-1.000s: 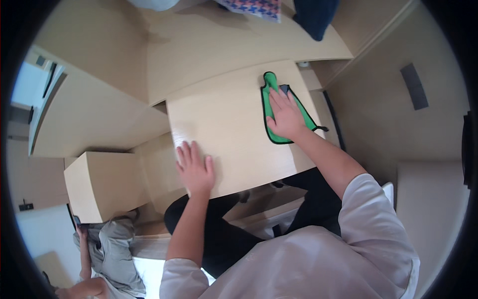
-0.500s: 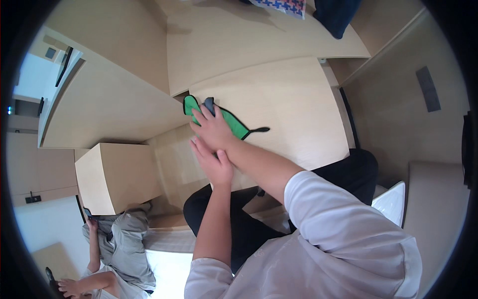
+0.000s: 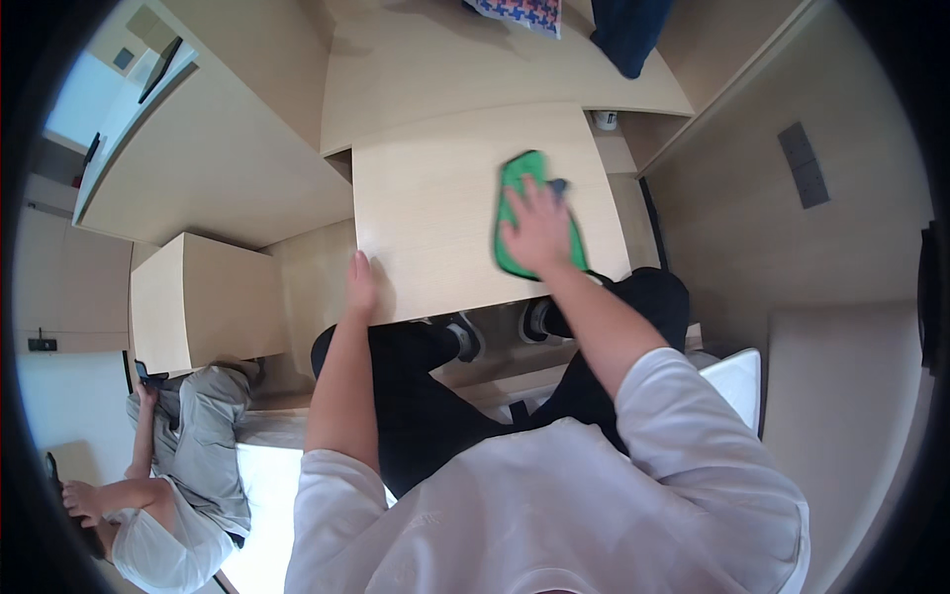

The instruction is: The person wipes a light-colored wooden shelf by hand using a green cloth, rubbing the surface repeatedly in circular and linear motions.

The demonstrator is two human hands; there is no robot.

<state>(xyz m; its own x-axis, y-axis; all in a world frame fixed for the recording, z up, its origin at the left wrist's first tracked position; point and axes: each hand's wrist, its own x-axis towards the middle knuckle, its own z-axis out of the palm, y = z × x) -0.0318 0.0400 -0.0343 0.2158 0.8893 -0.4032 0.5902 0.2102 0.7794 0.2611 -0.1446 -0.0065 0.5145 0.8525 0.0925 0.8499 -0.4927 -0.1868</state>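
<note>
A green cloth [image 3: 512,220] with dark edging lies on the light wooden desk top [image 3: 426,208], towards its right side. Spread flat on top of it, my right hand [image 3: 540,226] presses it against the wood. A grey-blue bit of the cloth [image 3: 559,188] pokes up beside the fingers, slightly blurred. My left hand [image 3: 363,285] rests at the desk's near left edge, its visible fingers stretched out and holding nothing that I can see; part of this hand is turned out of sight.
My legs in black trousers [image 3: 426,396] are under the desk's near edge. A patterned bag [image 3: 520,14] and dark blue fabric [image 3: 630,35] lie on the far surface. At left stands a wooden cabinet [image 3: 233,302]; a person in grey trousers [image 3: 203,426] sits beyond it, holding a phone.
My right hand has slid the green cloth from the desk's far left corner to its right side. My left hand has come away from my right wrist to the left edge. The view has shifted.
</note>
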